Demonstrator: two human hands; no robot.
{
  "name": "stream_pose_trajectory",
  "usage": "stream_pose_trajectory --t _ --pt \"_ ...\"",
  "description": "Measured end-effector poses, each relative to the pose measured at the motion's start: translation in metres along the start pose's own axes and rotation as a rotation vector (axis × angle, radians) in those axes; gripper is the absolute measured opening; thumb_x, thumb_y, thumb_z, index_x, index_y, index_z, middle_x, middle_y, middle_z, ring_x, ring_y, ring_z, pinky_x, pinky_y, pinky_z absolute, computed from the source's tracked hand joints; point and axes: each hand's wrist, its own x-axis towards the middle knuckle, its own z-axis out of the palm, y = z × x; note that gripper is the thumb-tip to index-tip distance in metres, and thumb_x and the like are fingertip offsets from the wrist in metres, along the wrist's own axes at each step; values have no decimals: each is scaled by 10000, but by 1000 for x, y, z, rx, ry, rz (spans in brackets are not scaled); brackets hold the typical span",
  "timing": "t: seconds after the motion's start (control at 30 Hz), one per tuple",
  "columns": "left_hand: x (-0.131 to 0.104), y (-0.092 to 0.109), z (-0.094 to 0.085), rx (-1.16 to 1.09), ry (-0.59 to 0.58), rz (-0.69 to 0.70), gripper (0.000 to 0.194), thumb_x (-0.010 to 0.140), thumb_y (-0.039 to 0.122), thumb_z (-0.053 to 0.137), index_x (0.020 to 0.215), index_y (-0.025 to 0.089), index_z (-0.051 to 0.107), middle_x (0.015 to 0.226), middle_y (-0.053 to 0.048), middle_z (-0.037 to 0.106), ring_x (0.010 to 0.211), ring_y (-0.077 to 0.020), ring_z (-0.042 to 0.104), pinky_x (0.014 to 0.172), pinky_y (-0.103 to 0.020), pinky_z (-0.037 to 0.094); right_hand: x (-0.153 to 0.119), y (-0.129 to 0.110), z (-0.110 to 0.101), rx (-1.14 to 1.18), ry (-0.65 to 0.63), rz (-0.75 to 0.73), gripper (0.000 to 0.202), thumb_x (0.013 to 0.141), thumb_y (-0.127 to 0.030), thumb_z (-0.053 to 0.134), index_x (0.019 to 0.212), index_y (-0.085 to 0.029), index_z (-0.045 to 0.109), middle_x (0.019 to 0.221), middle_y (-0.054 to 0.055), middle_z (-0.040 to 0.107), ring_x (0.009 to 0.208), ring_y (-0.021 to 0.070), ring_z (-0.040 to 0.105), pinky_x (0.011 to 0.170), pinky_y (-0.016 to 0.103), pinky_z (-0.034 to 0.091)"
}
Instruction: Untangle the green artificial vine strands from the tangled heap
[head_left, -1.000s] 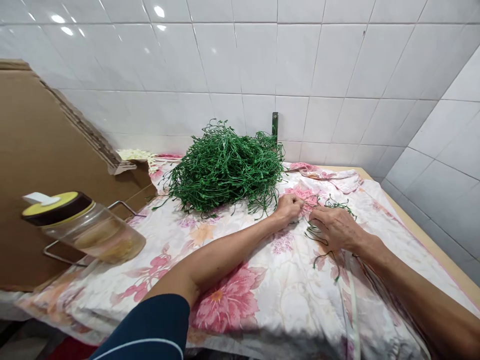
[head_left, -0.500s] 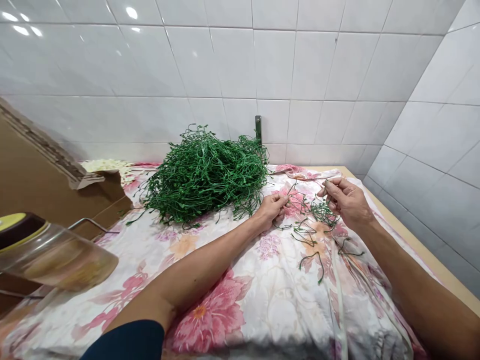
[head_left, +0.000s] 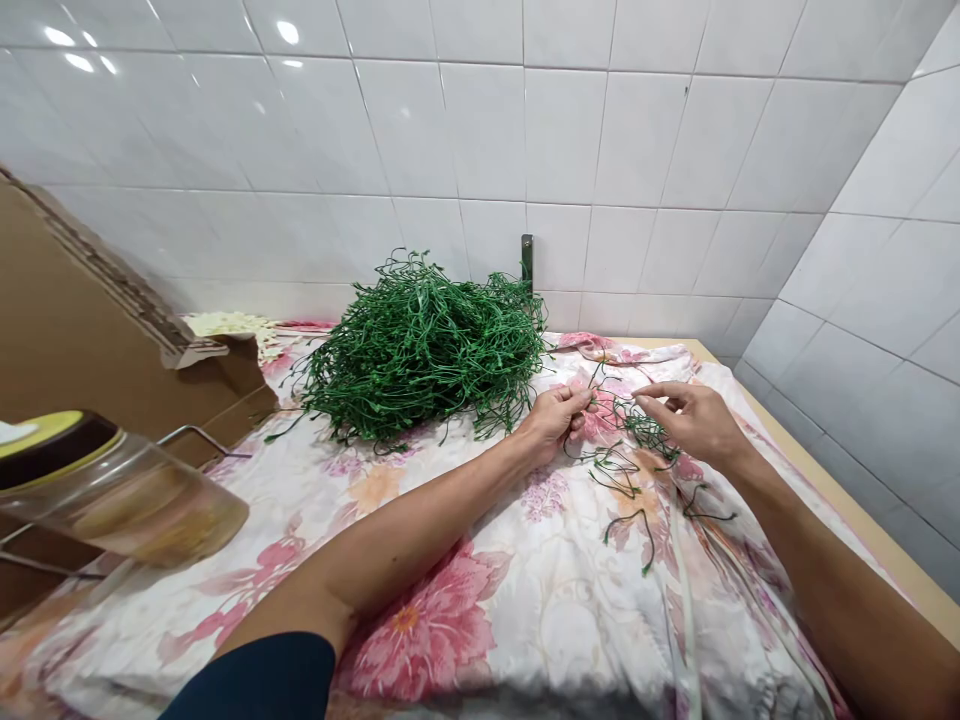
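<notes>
My left hand [head_left: 556,418] is closed in a pinch on a thin green artificial stem [head_left: 600,376], whose forked tip sticks out beyond the fingers. To its right, my right hand [head_left: 686,418] has thumb and forefinger brought together; whatever lies between them is too small to make out. Under and beside the right fingers is a small heap of green stems [head_left: 646,428]. Several loose stems [head_left: 643,525] lie scattered on the flowered cloth [head_left: 570,590] nearer to me. A large tangled pile of green stems [head_left: 427,350] stands behind my left hand, near the wall.
At left, a clear jar [head_left: 161,500] with a yellow and brown lid leans in front of an opened cardboard box [head_left: 90,300]. Pale yellowish pieces [head_left: 236,328] lie behind the box. White tiled walls [head_left: 480,130] close off the back and right. A dark metal bracket [head_left: 527,262] stands behind the pile.
My right hand has lowered slightly and come closer to my left hand, its fingertips now nearer the held stem. The left hand keeps its pinch. The whole view has shifted slightly.
</notes>
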Motion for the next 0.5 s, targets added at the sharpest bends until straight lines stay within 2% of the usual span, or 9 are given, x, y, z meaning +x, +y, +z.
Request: stream_pose_trajectory --t 0.07,0.17,0.27,0.4,0.5 --pt "-1 1 1 11 6 0 314 787 349 810 789 132 583 708 5 598 433 -23 393 372 -179 313 -3 -5 -2 -136 82 -133 231 904 -404 656 918 -222 798 950 72 769 691 184 631 679 343 507" --pt "-3 -1 2 37 17 -9 330 778 378 815 782 132 595 661 14 572 445 -33 414 394 -177 332 -10 -16 5 -163 160 -284 214 957 -357 611 929 -217 770 989 87 756 812 215 679 720 346 530" --pt "-6 -5 5 55 13 -23 370 746 429 833 789 131 617 626 29 538 460 -41 424 409 -171 340 -17 -23 22 -150 106 -403 207 993 -342 582 1038 -210 736 1049 91 744 931 224 701 832 344 548" --pt "-11 -6 12 33 3 -30 433 686 470 872 759 141 599 619 41 514 490 -45 447 440 -165 354 -20 -19 40 -272 23 -401 253 1021 -323 538 1194 -192 668 1177 118 717 1063 244 693 901 348 539" --pt "-14 -6 16 18 17 -62 454 670 482 883 738 142 588 593 49 482 484 -47 428 436 -172 348 -18 -11 44 -348 58 -352 223 1024 -306 530 1151 -192 674 1144 114 723 1018 243 705 856 335 538"
